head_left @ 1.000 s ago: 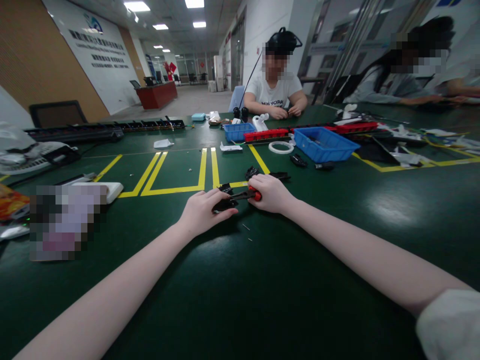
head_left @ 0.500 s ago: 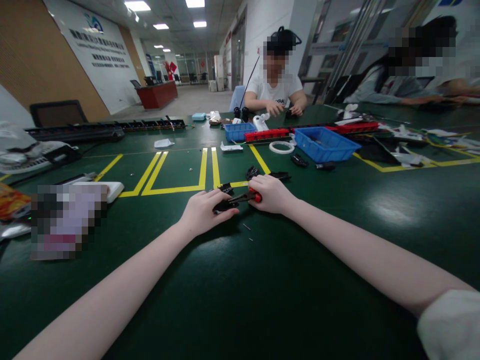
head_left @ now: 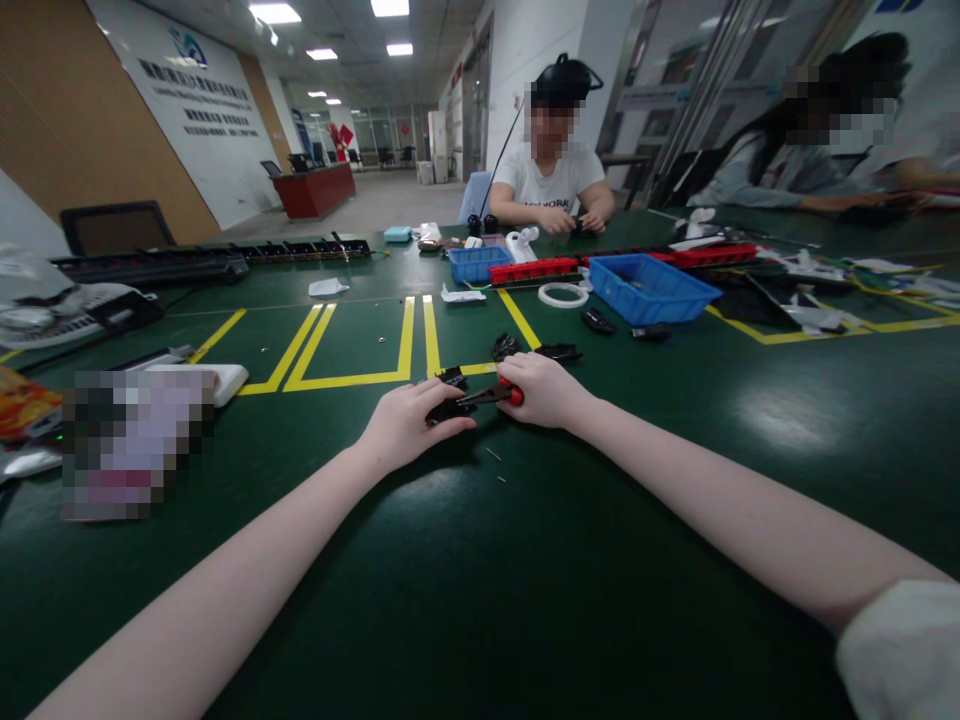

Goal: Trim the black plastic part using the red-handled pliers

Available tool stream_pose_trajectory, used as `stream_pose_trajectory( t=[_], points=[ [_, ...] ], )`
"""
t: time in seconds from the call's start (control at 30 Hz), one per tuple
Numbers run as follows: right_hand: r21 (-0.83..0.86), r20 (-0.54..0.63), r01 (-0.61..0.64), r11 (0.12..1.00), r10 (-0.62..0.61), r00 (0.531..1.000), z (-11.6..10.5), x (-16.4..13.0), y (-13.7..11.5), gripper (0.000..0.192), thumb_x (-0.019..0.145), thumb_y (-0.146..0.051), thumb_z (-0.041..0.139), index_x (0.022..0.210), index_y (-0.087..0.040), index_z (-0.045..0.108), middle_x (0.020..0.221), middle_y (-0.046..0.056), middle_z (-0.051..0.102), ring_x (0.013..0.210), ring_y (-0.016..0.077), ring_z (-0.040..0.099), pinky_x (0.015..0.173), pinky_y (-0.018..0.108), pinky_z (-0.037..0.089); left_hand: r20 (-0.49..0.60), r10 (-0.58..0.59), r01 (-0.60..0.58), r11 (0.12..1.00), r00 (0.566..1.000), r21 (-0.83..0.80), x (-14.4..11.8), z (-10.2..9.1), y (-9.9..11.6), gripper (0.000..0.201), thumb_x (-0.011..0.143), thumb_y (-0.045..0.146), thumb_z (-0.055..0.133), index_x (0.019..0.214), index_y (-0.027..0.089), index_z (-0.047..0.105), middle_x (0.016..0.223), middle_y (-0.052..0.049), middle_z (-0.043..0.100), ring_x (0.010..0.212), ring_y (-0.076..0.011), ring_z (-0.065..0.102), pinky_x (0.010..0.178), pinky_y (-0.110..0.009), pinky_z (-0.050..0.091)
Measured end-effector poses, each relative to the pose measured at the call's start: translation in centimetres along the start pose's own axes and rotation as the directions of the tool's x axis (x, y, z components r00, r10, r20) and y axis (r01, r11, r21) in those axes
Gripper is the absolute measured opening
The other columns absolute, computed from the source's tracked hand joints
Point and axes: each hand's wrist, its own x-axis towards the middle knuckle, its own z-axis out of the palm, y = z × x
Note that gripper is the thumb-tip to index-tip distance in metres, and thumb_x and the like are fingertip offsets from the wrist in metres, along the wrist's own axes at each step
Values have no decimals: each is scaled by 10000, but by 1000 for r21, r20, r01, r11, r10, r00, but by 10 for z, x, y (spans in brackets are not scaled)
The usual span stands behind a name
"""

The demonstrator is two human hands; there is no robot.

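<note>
My right hand (head_left: 544,390) is closed around the red handles of a pair of pliers (head_left: 491,396), whose dark jaws point left. The jaw tips meet a black plastic part (head_left: 447,410) that my left hand (head_left: 405,425) grips between thumb and fingers. My left palm covers much of that part, so its full shape is hidden. Just beyond the hands lie other black plastic pieces (head_left: 454,376), a dark clump (head_left: 505,346) and a flat black piece (head_left: 559,352). Two thin metal pins (head_left: 493,454) rest on the table in front of the pliers.
A large blue bin (head_left: 649,290), a smaller blue bin (head_left: 480,264) and a white tape roll (head_left: 562,295) stand farther back. Yellow tape lines (head_left: 349,380) mark the green table. A blurred-out phone-like item (head_left: 142,440) lies left. Across the table sits a person (head_left: 551,185).
My hands and the pliers have barely moved. Across the table, the person's hands have come closer together around a small dark item.
</note>
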Motion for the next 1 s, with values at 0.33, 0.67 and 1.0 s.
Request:
stream_pose_trajectory(
  t=[0.33, 0.67, 1.0],
  points=[
    [-2, 15, -39, 999, 39, 999, 1, 0, 0, 124, 725, -282, 587, 748, -184, 516, 793, 67, 592, 729, 194, 517, 675, 300, 372, -37, -22, 23, 999, 999, 43, 1, 1, 1, 338, 840, 466, 614, 1039, 193, 616, 975, -43, 670, 795, -180, 643, 675, -289, 495],
    [5, 35, -66, 998, 66, 997, 0, 0, 0, 124, 735, -282, 593, 756, -183, 522, 797, 70, 599, 741, 197, 528, 665, 295, 380, -78, 19, -10, 993, 997, 116, 0, 3, -1, 400, 848, 499, 597, 1141, 226, 589, 1011, -41, 652, 761, -164, 624, 652, -265, 479],
    [11, 16, -72, 997, 72, 997, -1, 1, -1, 118, 731, -277, 586, 758, -187, 515, 798, 68, 589, 753, 203, 521, 681, 302, 374, -46, 37, -30, 987, 998, 156, -1, 1, 1, 408, 914, 490, 498, 1231, 245, 576, 950, -38, 640, 646, -123, 573, 578, -232, 414]
  ],
)
